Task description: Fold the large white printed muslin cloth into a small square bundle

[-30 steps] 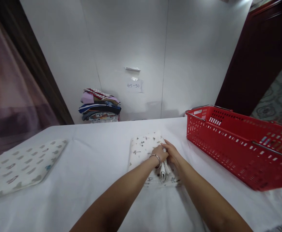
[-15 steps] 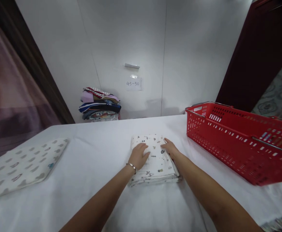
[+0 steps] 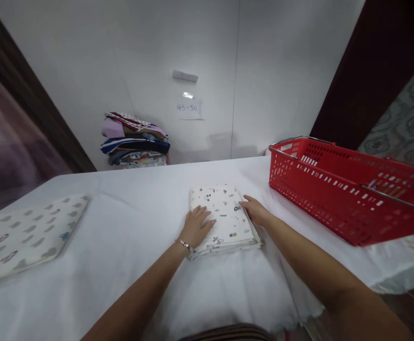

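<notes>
A white cloth with small printed figures (image 3: 224, 215) lies folded into a neat rectangle on the white-covered table, straight in front of me. My left hand (image 3: 196, 227) rests on its left edge, fingers spread and a bracelet at the wrist. At the opposite edge is my right hand (image 3: 255, 210), its fingers stretched out and the thumb side touching the cloth. Neither hand grips the fabric. Layers of the fold show along the near edge.
A second folded cloth with grey spots (image 3: 32, 234) lies at the left. On the right stands a red plastic basket (image 3: 335, 194) with metal handles. A pile of folded clothes (image 3: 136, 142) sits by the wall, left of a paper sign (image 3: 190, 109) reading 45-50.
The camera view has tilted down slightly. My left hand has slid toward the cloth's left edge, and my right hand's fingers have straightened at the right edge.
</notes>
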The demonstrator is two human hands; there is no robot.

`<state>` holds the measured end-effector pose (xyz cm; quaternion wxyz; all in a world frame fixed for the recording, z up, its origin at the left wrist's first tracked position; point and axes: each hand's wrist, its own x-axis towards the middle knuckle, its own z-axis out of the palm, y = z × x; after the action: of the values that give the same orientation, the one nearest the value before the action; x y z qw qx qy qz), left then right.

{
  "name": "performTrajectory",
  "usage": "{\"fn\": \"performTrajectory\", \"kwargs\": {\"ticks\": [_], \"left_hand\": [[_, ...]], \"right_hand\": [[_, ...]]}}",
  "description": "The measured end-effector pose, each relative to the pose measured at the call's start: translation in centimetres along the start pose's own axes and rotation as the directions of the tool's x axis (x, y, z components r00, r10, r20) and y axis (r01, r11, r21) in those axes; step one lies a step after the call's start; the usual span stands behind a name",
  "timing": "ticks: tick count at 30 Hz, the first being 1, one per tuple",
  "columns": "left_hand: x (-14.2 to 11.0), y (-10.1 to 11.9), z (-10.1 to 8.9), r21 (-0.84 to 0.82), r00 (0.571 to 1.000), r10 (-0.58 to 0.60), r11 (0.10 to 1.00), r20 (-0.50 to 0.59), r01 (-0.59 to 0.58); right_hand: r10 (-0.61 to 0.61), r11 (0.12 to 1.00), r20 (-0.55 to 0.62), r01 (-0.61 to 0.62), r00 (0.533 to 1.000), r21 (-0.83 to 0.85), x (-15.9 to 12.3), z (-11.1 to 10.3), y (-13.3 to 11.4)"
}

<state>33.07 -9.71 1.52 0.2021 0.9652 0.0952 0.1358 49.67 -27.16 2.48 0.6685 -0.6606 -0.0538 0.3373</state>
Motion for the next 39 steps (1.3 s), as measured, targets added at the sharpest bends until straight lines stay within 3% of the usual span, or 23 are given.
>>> {"fn": "performTrajectory", "kwargs": {"ticks": [3, 6, 12, 18, 23, 28, 33, 37, 39], "left_hand": [[-1.8, 3.1, 0.0, -0.007, 0.962, 0.272, 0.962, -0.012, -0.272], [-2.4, 6.0, 0.8, -0.029, 0.914, 0.403, 0.915, 0.042, -0.402], [-1.4, 7.5, 2.5, -0.011, 0.916, 0.391, 0.92, 0.094, -0.392], [-1.3, 7.9, 2.6, 0.025, 0.925, 0.373, 0.926, 0.068, -0.376], [-0.9, 9.1, 2.3, 0.136, 0.903, 0.415, 0.894, 0.11, -0.427], [0.0, 10.4, 2.1, 0.139, 0.92, 0.389, 0.915, -0.051, -0.379], [-0.2, 11.2, 3.4, 0.195, 0.914, 0.377, 0.895, 0.149, -0.401], [-0.5, 10.8, 3.9, 0.096, 0.93, 0.344, 0.929, 0.13, -0.357], [-0.3, 10.5, 3.8, -0.019, 0.956, 0.279, 0.96, 0.089, -0.279]], "right_hand": [[0.032, 0.999, 0.058, -0.031, 0.998, -0.012, -2.7, -1.3, 0.5], [0.047, 0.999, 0.08, -0.048, 0.996, 0.011, -5.7, -2.4, 1.2], [0.07, 0.997, 0.155, -0.063, 0.985, -0.052, -9.1, -3.6, 2.4], [0.08, 0.995, 0.19, -0.068, 0.978, -0.068, -9.4, -3.6, 3.1], [0.041, 0.998, 0.175, -0.033, 0.984, -0.048, -9.4, -3.5, 3.6], [0.02, 0.999, 0.182, -0.012, 0.983, -0.049, -9.2, -3.6, 4.0], [-0.006, 1.0, 0.184, 0.007, 0.983, -0.007, -9.1, -3.8, 4.3], [-0.009, 1.0, 0.211, 0.008, 0.977, 0.008, -9.2, -4.0, 4.2], [-0.001, 1.0, 0.226, -0.003, 0.974, 0.015, -9.2, -4.1, 4.1]]}}
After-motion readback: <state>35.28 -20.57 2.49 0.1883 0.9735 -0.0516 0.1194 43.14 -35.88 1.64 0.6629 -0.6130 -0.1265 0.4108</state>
